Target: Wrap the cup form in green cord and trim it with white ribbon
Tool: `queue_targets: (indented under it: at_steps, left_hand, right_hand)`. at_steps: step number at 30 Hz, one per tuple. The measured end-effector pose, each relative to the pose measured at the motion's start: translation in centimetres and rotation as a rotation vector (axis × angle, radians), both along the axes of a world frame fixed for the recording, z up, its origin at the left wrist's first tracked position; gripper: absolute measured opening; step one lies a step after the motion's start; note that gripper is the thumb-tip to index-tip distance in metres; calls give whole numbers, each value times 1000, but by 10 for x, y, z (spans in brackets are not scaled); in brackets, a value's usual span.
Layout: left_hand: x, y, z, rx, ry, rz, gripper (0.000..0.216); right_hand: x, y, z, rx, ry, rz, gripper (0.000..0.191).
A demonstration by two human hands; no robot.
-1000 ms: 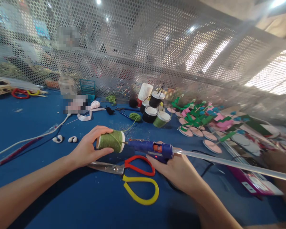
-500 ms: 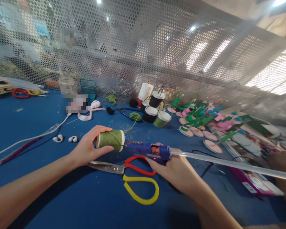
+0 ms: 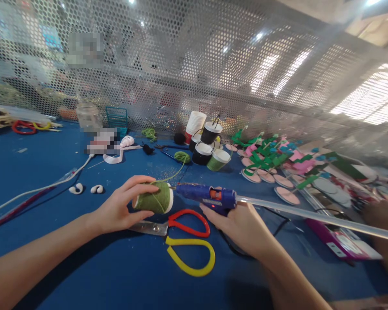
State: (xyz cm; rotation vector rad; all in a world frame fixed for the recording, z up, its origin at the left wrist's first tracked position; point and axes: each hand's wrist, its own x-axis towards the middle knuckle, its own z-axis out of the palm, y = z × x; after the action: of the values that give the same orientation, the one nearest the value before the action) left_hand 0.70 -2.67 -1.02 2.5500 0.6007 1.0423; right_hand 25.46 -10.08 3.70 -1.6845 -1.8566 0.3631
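My left hand (image 3: 124, 206) holds a paper cup wrapped in green yarn (image 3: 155, 198) on its side, its white rim facing right. From the cup a strand runs back to a small bundle of green yarn (image 3: 182, 156) on the table. In my right hand (image 3: 237, 224) is a blue hot glue gun (image 3: 207, 198), its tip close to the cup's rim; whether they touch I cannot tell. A long clear glue stick (image 3: 297, 216) sticks out behind the gun. Scissors with one red and one yellow handle (image 3: 190, 258) lie below both hands, the blades partly behind my left hand.
Yarn-wrapped cups (image 3: 203, 153) and stacked white cups (image 3: 195, 122) stand at the back, before a perforated metal screen (image 3: 168, 64). Green and pink flower pieces on round bases (image 3: 268, 159) crowd the right. A purple-and-white box (image 3: 336, 241) and another person's arm (image 3: 381, 232) are farther right.
My left hand has rolled the yarn-wrapped cup and brought it slightly right and down. The glue gun has shifted a little right, its tip now nearer the upper rim.
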Motion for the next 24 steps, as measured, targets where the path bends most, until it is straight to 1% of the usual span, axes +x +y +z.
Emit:
queue_targets:
  at_steps: [3,8,11,16,19,24]
  left_hand:
    - [-1,-1,0,23,26,-14,39]
    - [-2,-2,1,61,62,-41,36]
    - [-1,-2,1,53,49,-48,36]
    - [1,-1,1,-23,-6,20,39]
    - [2,0,2,-61,-33,68,38]
    - [4,4,2,-104,-96,91,38]
  right_hand:
    - [1,1,0,-2,-6,-9,17]
    - [2,3,-6,-29,-22,-35,17]
    - [1,4,-5,-27,-23,-32,17]
    - [-2,1,2,26,-2,-9,17]
    - [-3,-1,3,29,12,7,17]
    - [-4,-4,1,4,35,10,16]
